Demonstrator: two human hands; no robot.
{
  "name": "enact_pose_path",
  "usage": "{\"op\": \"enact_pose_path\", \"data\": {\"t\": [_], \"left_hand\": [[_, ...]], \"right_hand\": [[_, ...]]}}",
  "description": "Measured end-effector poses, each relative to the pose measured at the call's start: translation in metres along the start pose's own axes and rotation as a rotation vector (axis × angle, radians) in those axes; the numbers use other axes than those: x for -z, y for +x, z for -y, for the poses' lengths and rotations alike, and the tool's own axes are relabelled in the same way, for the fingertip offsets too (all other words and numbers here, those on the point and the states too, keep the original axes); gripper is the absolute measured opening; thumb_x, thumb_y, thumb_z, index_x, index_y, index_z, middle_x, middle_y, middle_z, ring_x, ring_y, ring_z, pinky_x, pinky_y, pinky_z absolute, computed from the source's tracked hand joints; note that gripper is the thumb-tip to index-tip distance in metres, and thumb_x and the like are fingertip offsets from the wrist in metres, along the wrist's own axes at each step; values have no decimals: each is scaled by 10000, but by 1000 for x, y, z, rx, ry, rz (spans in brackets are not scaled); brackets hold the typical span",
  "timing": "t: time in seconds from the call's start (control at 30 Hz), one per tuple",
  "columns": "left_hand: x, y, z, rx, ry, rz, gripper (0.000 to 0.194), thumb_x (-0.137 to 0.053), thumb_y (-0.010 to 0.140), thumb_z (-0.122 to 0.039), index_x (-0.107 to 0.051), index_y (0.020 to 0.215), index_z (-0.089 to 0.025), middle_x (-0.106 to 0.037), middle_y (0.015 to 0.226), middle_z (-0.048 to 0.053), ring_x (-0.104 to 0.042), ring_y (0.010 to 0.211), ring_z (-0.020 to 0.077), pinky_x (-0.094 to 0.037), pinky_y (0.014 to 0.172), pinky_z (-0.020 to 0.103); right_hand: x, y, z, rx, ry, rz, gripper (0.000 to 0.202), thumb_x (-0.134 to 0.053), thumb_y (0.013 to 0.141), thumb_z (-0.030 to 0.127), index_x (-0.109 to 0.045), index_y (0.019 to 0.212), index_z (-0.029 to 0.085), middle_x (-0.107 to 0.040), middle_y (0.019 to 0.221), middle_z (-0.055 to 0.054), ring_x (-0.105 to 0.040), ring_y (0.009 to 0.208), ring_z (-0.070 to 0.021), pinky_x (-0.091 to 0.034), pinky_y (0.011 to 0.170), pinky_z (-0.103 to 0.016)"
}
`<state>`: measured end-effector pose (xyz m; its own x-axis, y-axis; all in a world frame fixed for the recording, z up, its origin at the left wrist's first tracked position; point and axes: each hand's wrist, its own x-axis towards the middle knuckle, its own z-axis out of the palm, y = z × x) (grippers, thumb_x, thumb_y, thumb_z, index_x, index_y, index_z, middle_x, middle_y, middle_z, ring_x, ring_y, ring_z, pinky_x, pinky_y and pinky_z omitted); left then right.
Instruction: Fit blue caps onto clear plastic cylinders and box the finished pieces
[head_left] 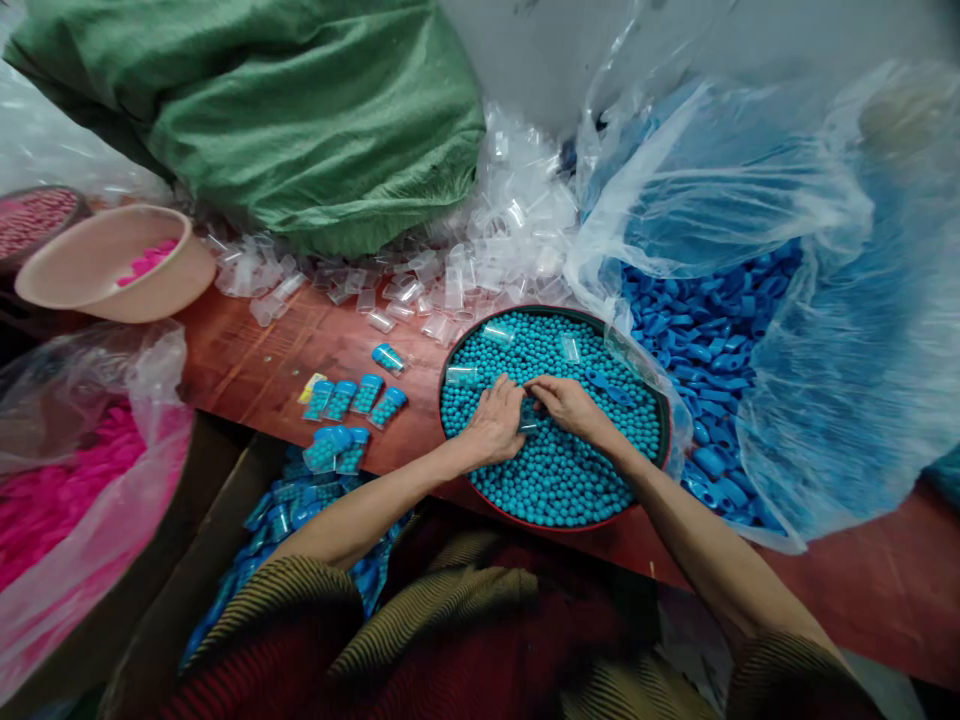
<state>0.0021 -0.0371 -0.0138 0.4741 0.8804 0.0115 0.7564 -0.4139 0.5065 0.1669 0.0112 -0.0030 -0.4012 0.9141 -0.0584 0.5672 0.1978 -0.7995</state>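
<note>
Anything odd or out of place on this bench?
No clear spill or damage. Slightly odd: a yellow piece by the filled tubes, otherwise all blue and clear, and a lone blue piece lying on the round beads.

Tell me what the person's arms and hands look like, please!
The left hand and right hand wear no gloves, and the forearms are bare too. The left sleeve ends near the elbow, with thin wavy stripes in dark and yellowish-olive, and dark red further up. The right sleeve looks dark and stripy, but it's shadowy there.
</note>
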Motion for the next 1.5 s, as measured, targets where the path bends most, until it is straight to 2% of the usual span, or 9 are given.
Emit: {"op": "enact_pose_path", "data": {"t": [0.17, 0.3, 0.47, 0.7, 0.9, 1.17, 1.27, 1.37, 1.5], "left_hand": [[4, -19, -9, -79, 15, -25, 460, -504, 722, -127, -379, 1165, -126, -446, 1289, 206, -231, 1380, 351, -295, 1063, 556], [6, -33, -9, -97, -18, -4, 477, -485, 710, -124, -376, 1174, -145, -495, 1178, 158, -433, 1225, 313, -398, 990, 501], [14, -41, -4, -37, -33, 13, 427, -499, 715, -123, -401, 1131, -147, -517, 1132, 149, -507, 1116, 285, -450, 936, 465], [18, -22, 8, 14, -93, -80, 476, -582, 698, -155, -374, 1126, -136, -179, 1472, 233, -178, 1399, 363, -299, 1079, 555], [6, -6, 13, -21, -129, 9, 558, -562, 672, -164, -353, 1188, -139, -450, 1293, 181, -434, 1249, 317, -395, 1016, 490], [20, -6, -2, 95, -64, 125, 759, -577, 683, -229, -252, 1361, -122, -525, 1184, 147, -502, 1067, 299, -455, 898, 449], [20, -6, -3, 118, -35, 133, 623, -564, 679, -223, -369, 1263, -126, -538, 1108, 134, -511, 1027, 290, -456, 897, 438], [15, -7, -1, 122, -19, 109, 627, -571, 668, -227, -363, 1244, -95, -504, 1143, 160, -495, 1065, 295, -447, 922, 429], [10, -13, -2, 138, 37, 103, 573, -555, 674, -217, -375, 1202, -85, -512, 1123, 166, -496, 1042, 305, -449, 904, 450]], "right_hand": [[15, 16, 2, 15, -74, -162, 250, -452, 864, 231, -654, 1005, 192, -685, 929, -45, -622, 808, -170, -481, 788, -316], [-3, 21, 18, 162, -314, 26, 305, -552, 835, 263, -585, 1130, 190, -604, 1103, -82, -581, 991, -197, -456, 848, -314], [-30, 31, 31, 132, -646, 189, 311, -584, 832, 286, -564, 1116, 163, -548, 1117, -124, -562, 985, -224, -459, 764, -289], [-18, 24, 3, 195, -199, 112, 307, -517, 868, 293, -585, 1141, 169, -574, 1034, -76, -556, 940, -170, -458, 844, -306], [-15, 6, 0, 29, 77, 245, 294, -393, 900, 256, -618, 1070, 176, -675, 894, -22, -608, 728, -145, -503, 685, -277], [24, 28, 24, 61, -326, 415, 257, -448, 845, 184, -703, 852, 208, -722, 878, -32, -643, 800, -187, -466, 735, -270], [8, 56, 43, 45, -465, 231, 243, -460, 880, 277, -692, 894, 209, -711, 948, -56, -634, 876, -206, -442, 732, -270], [-26, 78, 58, 55, -547, 250, 316, -561, 843, 409, -637, 1036, 172, -680, 1034, -104, -618, 930, -228, -434, 722, -273], [-50, 90, 54, 148, -500, 280, 328, -627, 817, 333, -597, 1088, 151, -662, 1040, -98, -604, 935, -194, -411, 737, -243]]}}
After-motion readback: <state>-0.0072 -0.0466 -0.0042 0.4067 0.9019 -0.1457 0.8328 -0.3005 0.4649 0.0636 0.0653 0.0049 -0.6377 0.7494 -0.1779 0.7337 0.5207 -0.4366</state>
